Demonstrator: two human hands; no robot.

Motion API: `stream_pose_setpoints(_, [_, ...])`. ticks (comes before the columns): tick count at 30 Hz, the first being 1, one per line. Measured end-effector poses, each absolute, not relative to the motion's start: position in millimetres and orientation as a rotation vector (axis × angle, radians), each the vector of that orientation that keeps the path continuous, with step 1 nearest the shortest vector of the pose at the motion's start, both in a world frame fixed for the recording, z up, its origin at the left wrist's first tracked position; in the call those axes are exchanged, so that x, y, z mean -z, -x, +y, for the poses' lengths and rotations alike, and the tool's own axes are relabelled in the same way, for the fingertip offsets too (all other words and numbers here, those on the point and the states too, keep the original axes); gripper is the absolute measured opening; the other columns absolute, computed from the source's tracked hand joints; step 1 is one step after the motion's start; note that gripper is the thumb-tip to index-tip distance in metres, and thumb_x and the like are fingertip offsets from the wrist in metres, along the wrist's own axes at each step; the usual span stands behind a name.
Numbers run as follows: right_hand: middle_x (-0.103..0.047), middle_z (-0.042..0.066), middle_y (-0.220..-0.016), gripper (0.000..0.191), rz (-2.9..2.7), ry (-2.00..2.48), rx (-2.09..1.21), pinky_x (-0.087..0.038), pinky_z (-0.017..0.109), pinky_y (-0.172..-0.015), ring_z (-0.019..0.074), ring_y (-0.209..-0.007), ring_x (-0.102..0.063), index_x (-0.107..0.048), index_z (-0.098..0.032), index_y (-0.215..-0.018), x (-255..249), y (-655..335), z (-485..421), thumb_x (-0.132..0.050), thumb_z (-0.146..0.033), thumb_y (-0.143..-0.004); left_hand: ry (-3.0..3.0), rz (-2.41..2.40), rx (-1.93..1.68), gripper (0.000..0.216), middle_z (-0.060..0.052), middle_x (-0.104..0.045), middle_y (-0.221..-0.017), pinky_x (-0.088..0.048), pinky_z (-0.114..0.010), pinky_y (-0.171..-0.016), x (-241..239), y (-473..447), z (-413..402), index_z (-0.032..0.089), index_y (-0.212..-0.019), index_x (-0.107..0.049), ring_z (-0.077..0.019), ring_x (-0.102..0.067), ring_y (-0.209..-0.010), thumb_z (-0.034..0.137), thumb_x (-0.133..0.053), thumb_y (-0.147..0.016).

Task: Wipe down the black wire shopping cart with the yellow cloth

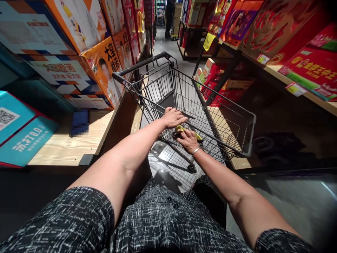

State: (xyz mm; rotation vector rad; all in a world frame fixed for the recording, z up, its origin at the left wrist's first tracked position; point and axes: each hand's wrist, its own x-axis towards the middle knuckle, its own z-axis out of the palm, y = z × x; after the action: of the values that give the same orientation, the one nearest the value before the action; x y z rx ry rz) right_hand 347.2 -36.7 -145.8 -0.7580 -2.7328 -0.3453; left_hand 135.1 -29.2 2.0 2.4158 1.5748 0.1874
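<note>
With right hand point(187, 140), clutches a yellow-and-black item point(197, 136), curling fingers over it just below the near top rail point(213, 136) of a black wire shopping cart point(252, 135); cannot tell its exact kind, mostly hidden under the grip. Wears a pale bangle point(195, 151) on that wrist. With left hand point(175, 117), lays outstretched fingers palm down across the same rail, just beyond the right hand. Has the cart turned crosswise, with its handle point(139, 66) toward the left, a dark panel point(168, 101) inside and a wheel point(192, 169) underneath, all over shiny grey floor point(181, 65). Leans above it in a short-sleeved dark shirt point(165, 221) flecked with white. Faces, on the left, a wooden shelf point(102, 119) bearing a teal box point(31, 130) with white lettering, a small dark blue object point(79, 122), blurred, and stacked orange, white and navy cartons point(98, 66). Faces, on the right, a second shelf point(316, 97) lined with red packages point(308, 63), bearing a yellow tag point(209, 41) and white price labels point(296, 89). Looks farther along the aisle toward a person point(170, 17) in dark clothing, standing well apart
</note>
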Motion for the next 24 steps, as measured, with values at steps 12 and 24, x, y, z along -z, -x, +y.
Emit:
stream_pose_setpoints(12, [-0.073, 0.005, -0.119, 0.021, -2.904, 0.809, 0.364, -0.041, 0.038, -0.09, 0.0236, -0.109, -0.056, -0.076, -0.031, -0.098, 168.0, -466.2, -83.9, -0.064, -0.015, -0.089, -2.397, 1.55, -0.256, 0.068, -0.004, -0.069, -0.119, -0.019, -0.052, -0.115, 0.1, -134.2, -28.8, 0.035, -0.121, -0.075, -0.0286, -0.049, -0.121, 0.063, -0.015, -0.104])
stream_pose_setpoints(24, [-0.072, 0.003, -0.122, 0.026, -2.43, 0.886, 0.626, -0.038, 0.042, -0.096, 0.0257, -0.116, -0.051, -0.08, -0.038, -0.107, 118.2, -495.2, -74.0, -0.064, -0.023, -0.094, -2.361, 1.637, -0.195, 0.062, -0.002, -0.069, -0.124, -0.018, -0.051, -0.118, -2.0, -141.9, -30.2, 0.035, -0.12, -0.074, -0.0275, -0.049, -0.126, 0.071, -0.027, -0.1])
